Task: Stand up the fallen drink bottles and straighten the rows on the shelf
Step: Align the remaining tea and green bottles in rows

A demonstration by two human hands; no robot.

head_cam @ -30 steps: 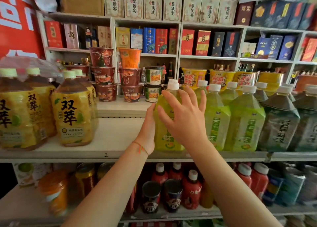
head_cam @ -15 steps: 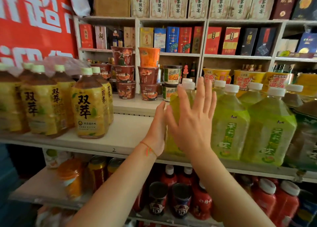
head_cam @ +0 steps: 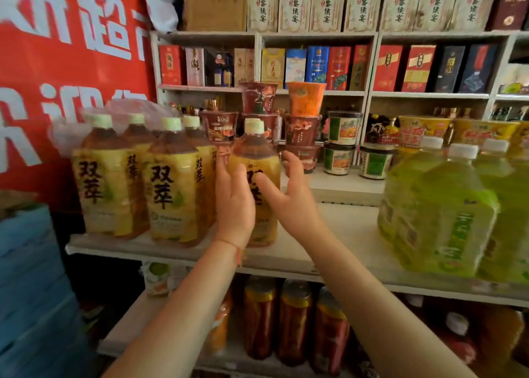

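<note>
Upright clear-plastic yellow-labelled bottle (head_cam: 254,177), pale cap, on the white shelf (head_cam: 329,234) just right of its row (head_cam: 148,177). Left hand (head_cam: 234,200) lies flat-fingered against its front; right hand (head_cam: 289,194) cups beside it, fingers spread, contact unclear. Motion blur softens the label, partly hidden by the hands.

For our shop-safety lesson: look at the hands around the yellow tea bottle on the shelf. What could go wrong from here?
1. The yellow tea bottle stands apart from its group, near the front edge of the shelf; a hard push from the left hand or right hand might tip it off.
2. Sliding it left could knock the neighbouring tea bottles, packed closely together.
3. The stacked noodle cups stand just behind; a reach past the bottle might topple them.
</note>
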